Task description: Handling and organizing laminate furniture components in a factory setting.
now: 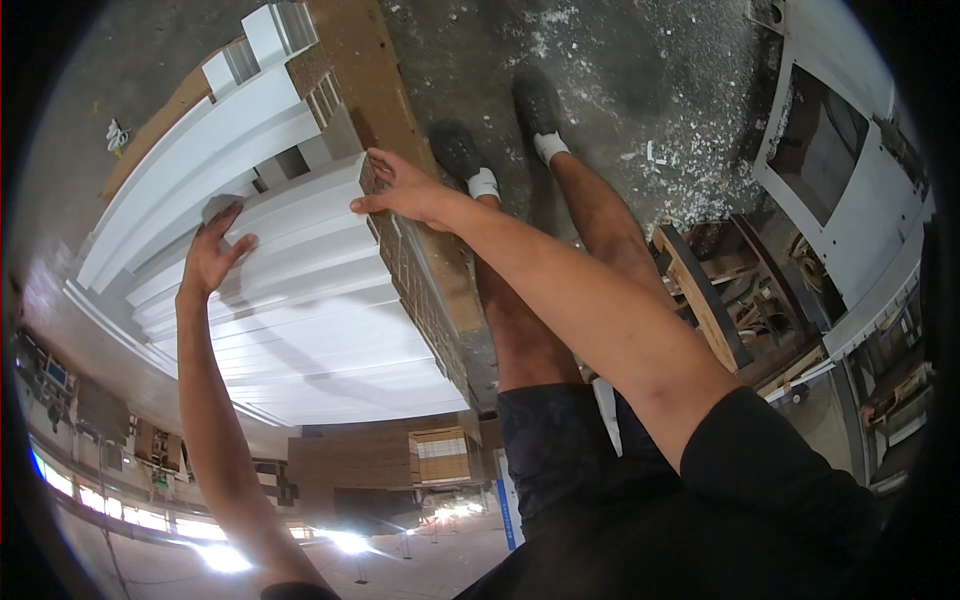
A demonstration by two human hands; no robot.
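Long white moulding boards lie stacked side by side at the left, their stepped profiles running lengthwise and their brown cut ends facing right. My right hand grips the cut end of the upper white moulding board, thumb and fingers spread across its edges. Farther left along that board, my left hand spans it with thumb and fingers apart, closed around its sides. A grey patch shows at the left fingertips; I cannot tell whether it is a shadow or an object.
More white boards lie beyond, beside a brown board. My feet stand on a concrete floor strewn with white chips. A wooden rack with scraps and a pale metal machine are at the right.
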